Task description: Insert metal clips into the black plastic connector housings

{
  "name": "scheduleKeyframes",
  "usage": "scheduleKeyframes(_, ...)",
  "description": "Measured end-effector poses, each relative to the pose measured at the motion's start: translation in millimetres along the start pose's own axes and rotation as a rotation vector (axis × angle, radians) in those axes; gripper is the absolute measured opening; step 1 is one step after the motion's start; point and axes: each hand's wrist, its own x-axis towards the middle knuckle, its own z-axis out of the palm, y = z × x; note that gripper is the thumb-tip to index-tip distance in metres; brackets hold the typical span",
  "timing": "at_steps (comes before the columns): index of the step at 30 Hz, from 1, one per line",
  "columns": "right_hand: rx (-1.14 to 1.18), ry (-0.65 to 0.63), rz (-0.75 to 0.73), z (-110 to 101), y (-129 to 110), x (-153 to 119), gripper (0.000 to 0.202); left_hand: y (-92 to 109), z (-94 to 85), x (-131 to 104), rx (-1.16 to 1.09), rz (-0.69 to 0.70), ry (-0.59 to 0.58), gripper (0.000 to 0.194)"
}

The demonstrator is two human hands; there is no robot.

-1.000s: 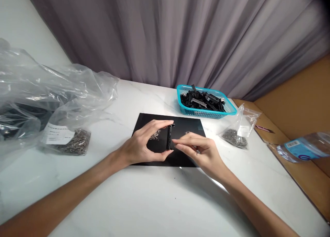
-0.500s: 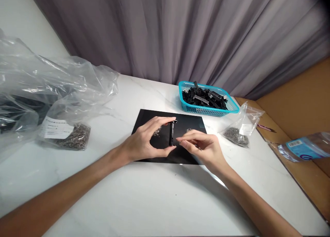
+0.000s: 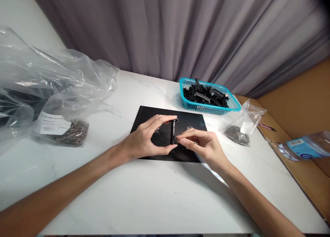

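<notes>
"Broadly, what surrounds the work?"

"Behind: a grey curtain (image 3: 154, 41). Below: a white table (image 3: 123, 202). Right: brown cardboard (image 3: 296, 92), with a blue-labelled bottle (image 3: 306, 147). Left: a large clear bag (image 3: 51, 68). Centre: a black mat (image 3: 185, 152). Beyond its far right corner: a turquoise basket (image 3: 211, 110) of black parts. Smaller: a labelled bag (image 3: 74, 132) and a right-hand bag (image 3: 238, 133), both holding metal pieces."

"And what obstructs the view?"

"The left hand (image 3: 148, 137) partly covers the left metal heap (image 3: 156, 130); the right metal heap (image 3: 189, 128) lies just beyond the right hand (image 3: 206, 146)."

"How do the hands stand?"

"Left: thumb and fingers spread wide, clamped on both ends of an upright black part (image 3: 172, 132), above the mat. Right: thumb and forefinger tips together, just beside that part; anything pinched there is too small to identify."
</notes>
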Motion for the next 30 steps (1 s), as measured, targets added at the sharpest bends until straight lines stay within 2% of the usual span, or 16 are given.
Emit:
scheduleKeyframes(6, 0.051, 0.016, -0.005, 2.4, 0.4, -0.6, 0.012, -1.4, 0.0, 2.0, 0.024, 0.078, 0.036, 0.067)
scheduleKeyframes(13, 0.053, 0.031, -0.034, 3.8, 0.8, -0.4, 0.008, -1.3, -0.4, 2.6, 0.047, 0.081, 0.033, 0.067)
scheduleKeyframes(18, -0.184, 0.026, -0.052, -5.1, -3.4, -0.3, 0.012, -5.9, 0.2, 0.5, 0.069, 0.041, 0.017, 0.066)
scheduleKeyframes(20, -0.336, -0.044, -0.09, -13.3, -8.0, -1.4, 0.012, -9.5, 0.4, -0.5, 0.078, -0.006, 0.012, 0.067)
scheduleKeyframes(25, -0.635, -0.366, -0.194, -25.2, -8.0, -7.2, 0.024, -14.9, 1.0, -2.0, 0.102, -0.075, -0.007, 0.067)
scheduleKeyframes(27, -0.754, -0.401, -0.238, -23.5, -2.5, -9.6, 0.028, -14.7, 1.3, -2.4, 0.108, -0.089, -0.021, 0.066)
scheduleKeyframes(30, -0.835, -0.356, -0.3, -17.8, 7.6, -11.1, 0.027, -13.5, 1.5, -3.1, 0.109, -0.105, -0.043, 0.066)
